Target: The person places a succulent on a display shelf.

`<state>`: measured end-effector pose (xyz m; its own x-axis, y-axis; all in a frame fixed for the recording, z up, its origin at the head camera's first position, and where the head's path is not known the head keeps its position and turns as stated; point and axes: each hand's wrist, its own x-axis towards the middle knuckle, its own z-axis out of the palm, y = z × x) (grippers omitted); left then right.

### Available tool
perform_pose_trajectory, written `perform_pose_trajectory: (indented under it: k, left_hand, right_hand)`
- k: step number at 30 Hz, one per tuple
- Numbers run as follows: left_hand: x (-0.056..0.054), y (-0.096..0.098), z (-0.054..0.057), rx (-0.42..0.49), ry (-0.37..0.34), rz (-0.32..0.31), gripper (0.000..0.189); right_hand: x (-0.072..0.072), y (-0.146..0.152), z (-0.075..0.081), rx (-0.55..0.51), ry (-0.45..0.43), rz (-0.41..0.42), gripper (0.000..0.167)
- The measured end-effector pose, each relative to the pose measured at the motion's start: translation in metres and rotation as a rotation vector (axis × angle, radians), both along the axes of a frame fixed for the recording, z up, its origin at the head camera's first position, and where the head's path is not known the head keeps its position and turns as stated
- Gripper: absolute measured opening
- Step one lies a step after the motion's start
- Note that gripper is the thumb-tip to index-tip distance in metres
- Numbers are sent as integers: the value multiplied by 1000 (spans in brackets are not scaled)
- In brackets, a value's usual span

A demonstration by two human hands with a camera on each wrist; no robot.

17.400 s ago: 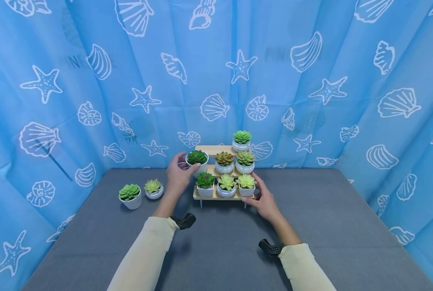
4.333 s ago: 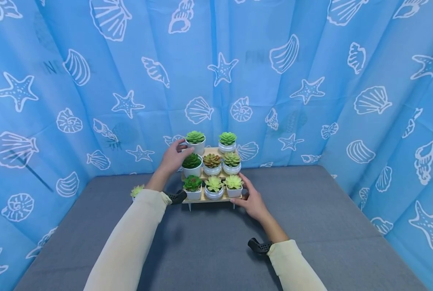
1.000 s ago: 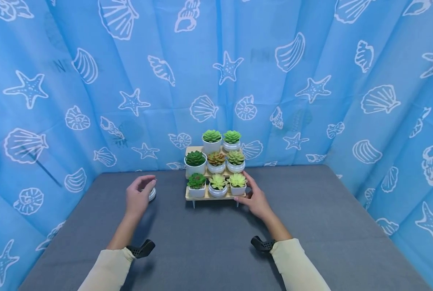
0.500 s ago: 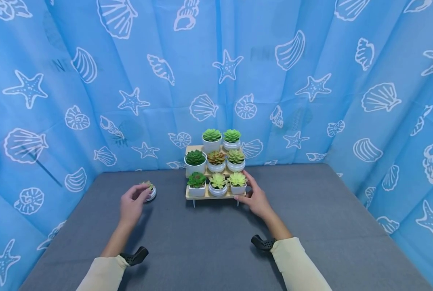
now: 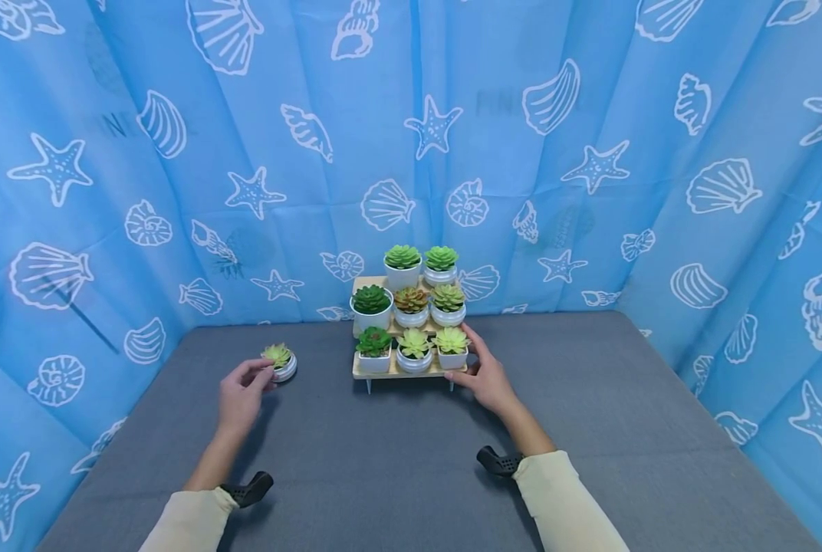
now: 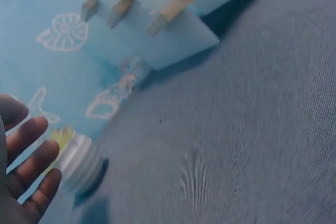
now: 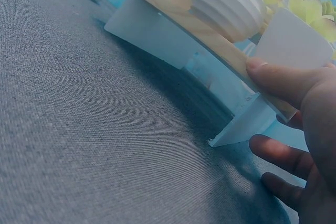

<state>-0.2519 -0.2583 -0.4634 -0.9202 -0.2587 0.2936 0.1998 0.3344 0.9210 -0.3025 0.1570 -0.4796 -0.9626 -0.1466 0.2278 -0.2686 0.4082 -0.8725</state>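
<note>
A three-tier wooden plant stand (image 5: 411,375) with white legs stands at centre, holding several potted succulents. My right hand (image 5: 490,383) grips the right end of its lowest shelf. In the right wrist view the thumb (image 7: 262,74) presses the shelf's front edge, with other fingers lower and behind. To the left, a pale green succulent in a round, ribbed white pot (image 5: 284,372) sits upright on the grey cloth. My left hand (image 5: 240,399) is just beside it, fingertips close to the leaves. In the left wrist view its fingers (image 6: 37,158) are spread, loosely bent, and partly cover the pot.
On the top tier, a light green succulent (image 5: 402,264) stands left of another one (image 5: 441,264). Three pots fill the middle tier and three the bottom. A blue shell-print curtain (image 5: 314,192) hangs close behind the grey-covered table (image 5: 397,475).
Earlier, my left hand put a dark green succulent on the middle tier and a light green one on top. In the last second it drew back left from the ribbed pot. My right hand stays put.
</note>
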Motion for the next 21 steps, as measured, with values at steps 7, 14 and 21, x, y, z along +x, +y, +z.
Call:
perform_pose_trajectory:
  k: [7,14,21]
  left_hand:
    - [-8,-12,-8,-20,31,94,23]
    - [-15,-18,-12,-12,38,159,23]
    - [-21,-24,-13,8,5,174,23]
  right_hand:
    - [0,0,0,-6,9,7,93]
    - [-1,1,0,-12,8,14,93]
    - [0,2,-1,-13,17,19,93]
